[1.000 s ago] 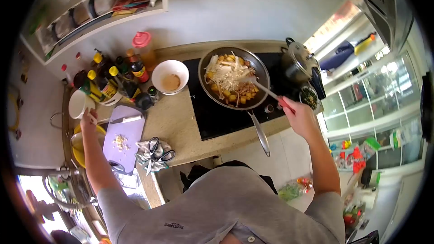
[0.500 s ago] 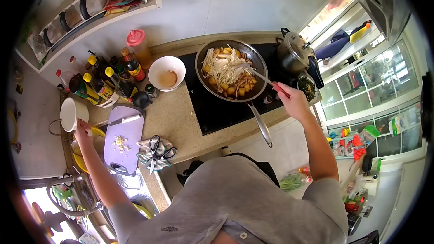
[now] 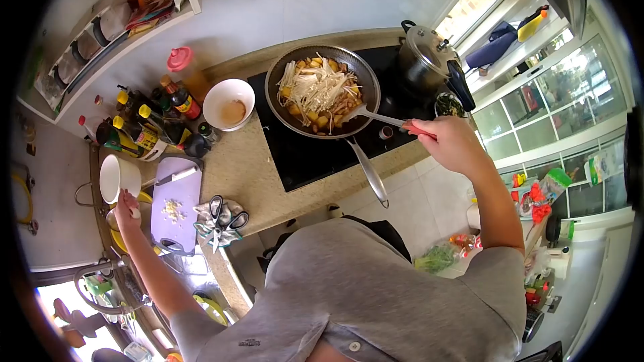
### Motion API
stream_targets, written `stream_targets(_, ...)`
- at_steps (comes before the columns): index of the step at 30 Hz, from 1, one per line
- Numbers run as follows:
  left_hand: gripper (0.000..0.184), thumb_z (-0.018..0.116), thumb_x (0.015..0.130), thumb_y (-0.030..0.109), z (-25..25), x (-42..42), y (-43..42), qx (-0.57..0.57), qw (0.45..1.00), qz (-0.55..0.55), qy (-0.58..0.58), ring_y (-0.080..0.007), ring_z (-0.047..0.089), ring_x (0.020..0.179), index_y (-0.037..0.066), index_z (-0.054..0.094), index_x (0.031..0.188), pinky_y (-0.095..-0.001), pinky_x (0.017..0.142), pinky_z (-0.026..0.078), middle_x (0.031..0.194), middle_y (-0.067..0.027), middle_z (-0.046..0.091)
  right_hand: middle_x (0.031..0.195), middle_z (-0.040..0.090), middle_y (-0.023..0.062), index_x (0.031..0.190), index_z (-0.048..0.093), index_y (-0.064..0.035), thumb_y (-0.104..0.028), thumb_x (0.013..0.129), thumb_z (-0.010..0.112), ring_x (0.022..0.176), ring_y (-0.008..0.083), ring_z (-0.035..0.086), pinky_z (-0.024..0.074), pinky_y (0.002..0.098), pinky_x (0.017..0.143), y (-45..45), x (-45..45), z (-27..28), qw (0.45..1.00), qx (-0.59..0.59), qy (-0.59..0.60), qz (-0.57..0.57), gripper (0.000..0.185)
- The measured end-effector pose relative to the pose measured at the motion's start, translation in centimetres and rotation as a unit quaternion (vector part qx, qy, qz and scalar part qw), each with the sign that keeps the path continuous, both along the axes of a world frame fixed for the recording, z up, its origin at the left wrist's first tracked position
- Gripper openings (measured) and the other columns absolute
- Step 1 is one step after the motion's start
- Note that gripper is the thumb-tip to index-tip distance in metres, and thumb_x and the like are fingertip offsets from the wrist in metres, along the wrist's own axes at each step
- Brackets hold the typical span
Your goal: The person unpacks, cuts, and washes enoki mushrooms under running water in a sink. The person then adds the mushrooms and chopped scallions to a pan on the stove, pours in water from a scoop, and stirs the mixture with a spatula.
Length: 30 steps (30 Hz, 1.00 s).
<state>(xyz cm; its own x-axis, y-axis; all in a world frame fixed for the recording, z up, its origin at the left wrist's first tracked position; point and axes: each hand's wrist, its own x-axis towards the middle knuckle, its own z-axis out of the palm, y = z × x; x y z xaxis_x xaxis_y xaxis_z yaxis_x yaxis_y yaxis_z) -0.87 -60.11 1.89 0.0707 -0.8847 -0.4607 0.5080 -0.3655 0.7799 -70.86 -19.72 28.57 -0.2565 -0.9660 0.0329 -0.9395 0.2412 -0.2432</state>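
Note:
My right hand [image 3: 453, 144] is closed round the red handle of a spatula [image 3: 379, 117]. The spatula's head rests at the right side of a frying pan [image 3: 272, 104] on the stove. Inside the pan, pale enoki mushrooms [image 3: 318, 90] lie over browned chunks of food. My left hand [image 3: 127, 213] grips the handle side of a white pot [image 3: 119, 177], held over the counter's left end. Right beside that hand lies a purple cutting board [image 3: 178, 194] with chopped garlic-like bits [image 3: 173, 210] and a knife [image 3: 176, 175].
A white bowl [image 3: 229, 104] with a brown residue stands left of the black cooktop [image 3: 288, 167]. Behind the board are several sauce bottles [image 3: 144, 127]. Scissors [image 3: 218, 214] lie on a cloth at the counter edge. A pressure cooker [image 3: 422, 53] stands right of the pan.
The spatula has drawn from the middle of the mushrooms to the pan's lower right edge. The white pot has moved right, closer to the cutting board. The view has shifted slightly.

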Motion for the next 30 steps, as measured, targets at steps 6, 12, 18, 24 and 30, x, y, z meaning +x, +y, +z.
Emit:
stream_targets(6,0.021,0.053,0.106,0.027,0.9,-1.4,2.1,-0.029,0.998,-0.053,-0.006,-0.0062,0.037,0.052,0.006,0.054,0.102,-0.0226,0.045,0.032,0.068,0.0034,0.044,0.081,0.070,0.0167,0.102,0.077,-0.0114,-0.011,0.087,0.062,0.077,0.0358,0.068,0.0541,0.0454,0.068,-1.6,-0.1,0.1,0.995,0.036,0.076,0.053,0.021)
stream_targets(12,0.023,0.053,0.106,0.027,3.5,-3.4,5.3,-0.022,0.999,-0.027,-0.016,-0.0064,0.034,0.051,0.004,0.055,0.109,-0.0227,0.045,0.030,0.068,0.0039,0.043,0.084,0.072,0.0151,0.094,0.077,-0.0114,-0.011,0.083,0.063,0.080,0.0338,0.071,0.0560,0.0446,0.071,-5.8,0.7,0.7,0.981,0.141,0.100,0.086,0.018)
stream_targets(18,0.022,0.053,0.106,0.025,7.8,-6.1,11.5,-0.056,0.995,-0.029,-0.072,-0.0059,0.034,0.050,0.003,0.057,0.109,-0.0226,0.044,0.030,0.066,0.0042,0.041,0.085,0.072,0.0143,0.103,0.076,-0.0121,-0.019,0.092,0.061,0.074,0.0311,0.068,0.0535,0.0386,0.068,-4.3,-2.9,3.8,0.997,0.078,-0.005,-0.005,0.020)
stream_targets(24,0.021,0.052,0.106,0.019,11.9,-11.2,18.0,-0.083,0.988,-0.072,-0.110,-0.0041,0.036,0.047,0.001,0.059,0.113,-0.0213,0.039,0.029,0.065,0.0045,0.041,0.085,0.072,0.0159,0.115,0.073,-0.0101,-0.017,0.095,0.060,0.070,0.0291,0.067,0.0525,0.0352,0.066,-2.5,-5.4,-0.2,0.997,-0.020,-0.075,-0.014,0.024)
stream_targets(30,0.017,0.057,0.100,0.013,16.3,-21.4,23.5,-0.091,0.972,-0.107,-0.189,-0.0034,0.038,0.045,0.001,0.060,0.111,-0.0207,0.037,0.030,0.066,0.0035,0.046,0.075,0.066,0.0017,0.121,0.070,-0.0047,-0.020,0.101,0.058,0.056,0.0092,0.052,0.0392,0.0241,0.048,-1.2,-8.0,-5.4,0.865,0.004,-0.467,-0.183,0.027)
